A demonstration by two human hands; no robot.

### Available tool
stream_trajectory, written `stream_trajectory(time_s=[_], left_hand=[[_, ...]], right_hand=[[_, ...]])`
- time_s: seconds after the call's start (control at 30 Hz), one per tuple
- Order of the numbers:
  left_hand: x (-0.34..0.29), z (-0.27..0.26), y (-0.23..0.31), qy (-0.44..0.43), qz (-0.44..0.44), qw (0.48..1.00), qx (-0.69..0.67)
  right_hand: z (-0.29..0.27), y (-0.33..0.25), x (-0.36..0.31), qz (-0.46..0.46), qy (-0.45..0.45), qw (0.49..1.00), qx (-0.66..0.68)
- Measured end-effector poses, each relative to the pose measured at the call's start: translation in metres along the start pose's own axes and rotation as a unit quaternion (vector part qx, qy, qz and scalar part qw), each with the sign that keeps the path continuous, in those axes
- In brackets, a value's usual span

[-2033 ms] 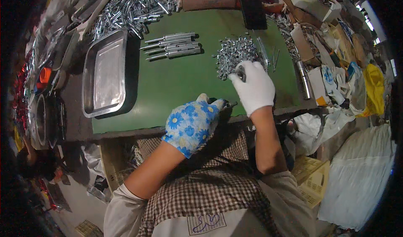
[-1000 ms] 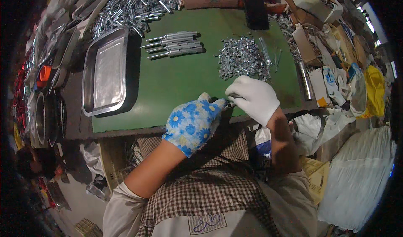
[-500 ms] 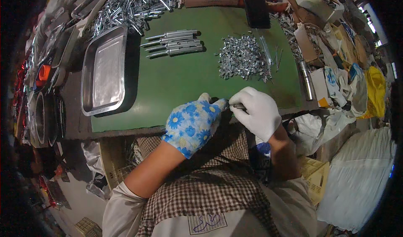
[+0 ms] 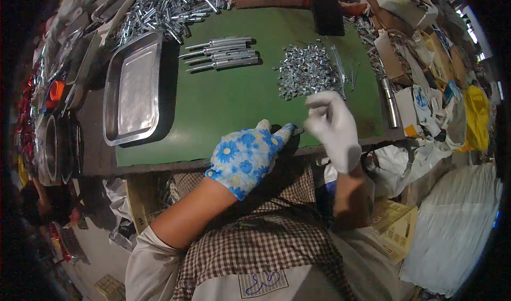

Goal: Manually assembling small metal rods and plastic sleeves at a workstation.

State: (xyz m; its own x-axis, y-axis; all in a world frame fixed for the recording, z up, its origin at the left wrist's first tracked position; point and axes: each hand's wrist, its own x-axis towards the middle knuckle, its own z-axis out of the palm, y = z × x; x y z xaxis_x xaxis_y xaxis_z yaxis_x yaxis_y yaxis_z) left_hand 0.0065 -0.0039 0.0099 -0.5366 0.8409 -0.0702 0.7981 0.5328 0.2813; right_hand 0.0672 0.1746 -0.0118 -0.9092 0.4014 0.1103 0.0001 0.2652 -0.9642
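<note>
My left hand (image 4: 245,157), in a blue flowered glove, is closed around a metal piece at the table's near edge. Only the short grey end of that metal piece (image 4: 298,132) sticks out past the fingers. My right hand (image 4: 334,130), in a white glove, is just right of it, with bent fingers smeared by motion; whether they hold anything is not visible. Beyond the right hand lies a heap of small silvery metal parts (image 4: 308,69). Several pointed metal rods (image 4: 229,53) lie in a row farther left on the green mat (image 4: 223,104).
An oblong metal tray (image 4: 158,104) stands on the left. Behind it is a big pile of metal tubes (image 4: 173,10). Thin pins (image 4: 339,66) lie beside the heap, and a metal cylinder (image 4: 390,103) lies at the right edge. A box of small parts (image 4: 271,0) stands at the back.
My right hand has come away from the metal piece in my left hand and moved up and right, toward the heap. The left hand stays nearly in place.
</note>
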Motion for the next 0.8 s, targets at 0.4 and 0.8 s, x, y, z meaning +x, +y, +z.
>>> stream_trajectory(time_s=[0.4,0.8], left_hand=[[0.002,0.001,0.001,-0.004,0.003,1.000,0.008],[0.019,0.015,0.002,0.004,0.016,0.999,0.031]], right_hand=[[0.038,0.021,0.002,-0.035,0.016,0.928,0.371],[0.038,0.017,0.005,-0.029,0.066,0.905,0.419]])
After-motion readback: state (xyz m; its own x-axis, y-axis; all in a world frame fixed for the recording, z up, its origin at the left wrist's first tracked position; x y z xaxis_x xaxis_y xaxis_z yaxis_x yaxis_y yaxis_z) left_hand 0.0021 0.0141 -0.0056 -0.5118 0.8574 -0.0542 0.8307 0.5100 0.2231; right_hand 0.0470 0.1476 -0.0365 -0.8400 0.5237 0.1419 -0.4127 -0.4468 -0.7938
